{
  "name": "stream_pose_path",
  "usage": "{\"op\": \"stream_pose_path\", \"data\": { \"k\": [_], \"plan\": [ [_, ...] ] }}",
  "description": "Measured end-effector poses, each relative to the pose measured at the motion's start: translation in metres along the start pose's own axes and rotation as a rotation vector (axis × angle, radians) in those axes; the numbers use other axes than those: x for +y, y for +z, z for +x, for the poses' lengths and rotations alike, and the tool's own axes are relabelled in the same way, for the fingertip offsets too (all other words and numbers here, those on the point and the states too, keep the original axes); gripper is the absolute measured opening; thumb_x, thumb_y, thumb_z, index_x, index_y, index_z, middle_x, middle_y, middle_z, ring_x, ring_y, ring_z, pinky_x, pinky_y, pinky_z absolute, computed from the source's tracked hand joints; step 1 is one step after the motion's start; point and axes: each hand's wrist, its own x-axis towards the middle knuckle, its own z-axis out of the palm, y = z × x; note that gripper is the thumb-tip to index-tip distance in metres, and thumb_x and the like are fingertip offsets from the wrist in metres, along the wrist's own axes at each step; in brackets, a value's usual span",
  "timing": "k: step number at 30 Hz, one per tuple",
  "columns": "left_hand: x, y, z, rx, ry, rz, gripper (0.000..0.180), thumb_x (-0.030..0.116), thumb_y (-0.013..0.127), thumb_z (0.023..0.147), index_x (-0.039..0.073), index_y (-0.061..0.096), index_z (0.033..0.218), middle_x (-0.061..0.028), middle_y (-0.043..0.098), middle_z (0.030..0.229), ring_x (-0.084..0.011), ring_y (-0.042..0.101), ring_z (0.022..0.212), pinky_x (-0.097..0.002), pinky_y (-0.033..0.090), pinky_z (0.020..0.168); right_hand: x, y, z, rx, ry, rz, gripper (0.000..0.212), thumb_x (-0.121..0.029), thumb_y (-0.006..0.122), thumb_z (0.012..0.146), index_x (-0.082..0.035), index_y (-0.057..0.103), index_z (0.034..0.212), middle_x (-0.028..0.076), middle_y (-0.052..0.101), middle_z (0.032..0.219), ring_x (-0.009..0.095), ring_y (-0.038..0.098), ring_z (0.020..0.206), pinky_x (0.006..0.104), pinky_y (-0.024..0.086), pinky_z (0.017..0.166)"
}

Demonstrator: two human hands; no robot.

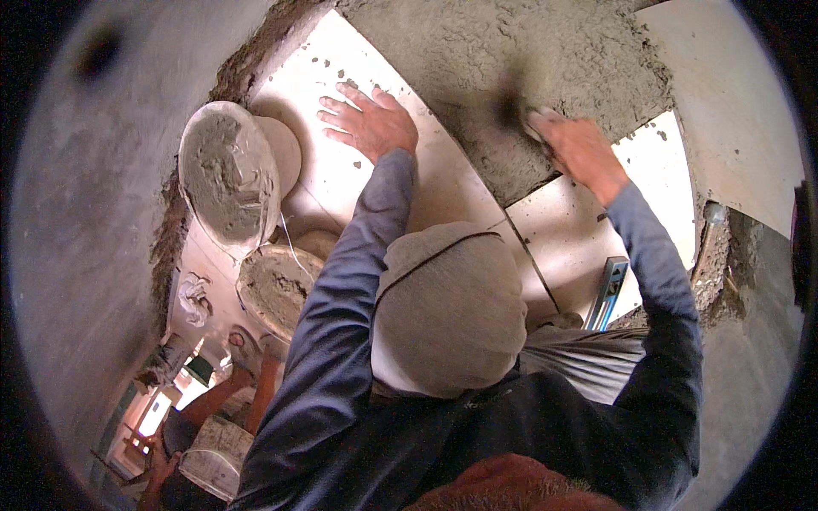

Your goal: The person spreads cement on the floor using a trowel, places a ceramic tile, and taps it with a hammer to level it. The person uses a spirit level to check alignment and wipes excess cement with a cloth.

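Observation:
My left hand (375, 126) lies flat on a large white tile (311, 94), fingers spread, holding nothing. Bits of mortar speckle the tile around it. Over the wet grey mortar bed (545, 55), my right hand (584, 153) is closed round the handle of a trowel (534, 128). Motion smears the trowel's blade, so its exact shape is hidden. More white tile (567, 221) lies beneath my right forearm, bordering the mortar. To the left of my left arm stand a bucket of mortar (223, 179) and a second mortar-filled bucket (274, 285), partly covered by my sleeve.
A blue level (606, 294) rests near my right elbow. Grey wall (102, 187) rises at the left, with a rough broken edge along the floor. Crumpled white material (194, 300) lies behind the buckets. At lower left another person's arm (213, 399) shows beside a pale bucket (215, 456).

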Motion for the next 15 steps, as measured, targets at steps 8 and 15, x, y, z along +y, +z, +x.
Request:
{"op": "stream_pose_path", "data": {
  "k": [8,15],
  "plan": [
    [0.002,0.000,-0.003,0.037,-0.009,0.068,0.069,0.042,0.033,0.105,0.004,0.022,0.161,-0.0319,0.015,0.164,-0.0495,0.011,0.153,-0.0616,0.007,0.122,-0.087,0.041,0.010,0.104,0.335,0.588,0.050,-0.042,0.052,0.103,0.001,0.054,0.127,0.030,0.066,0.117,0.047,0.064,0.111,0.0528,0.051,0.094],
    [0.000,0.003,-0.003,0.071,-0.003,0.055,0.068,0.041,0.036,0.105,0.005,0.022,0.160,-0.0309,0.016,0.164,-0.0485,0.015,0.152,-0.0615,0.011,0.122,-0.007,0.040,-0.039,0.041,0.588,0.418,0.044,-0.038,0.059,0.098,-0.004,0.056,0.126,0.029,0.068,0.110,0.047,0.065,0.105,0.0521,0.052,0.090]
  ]
}}
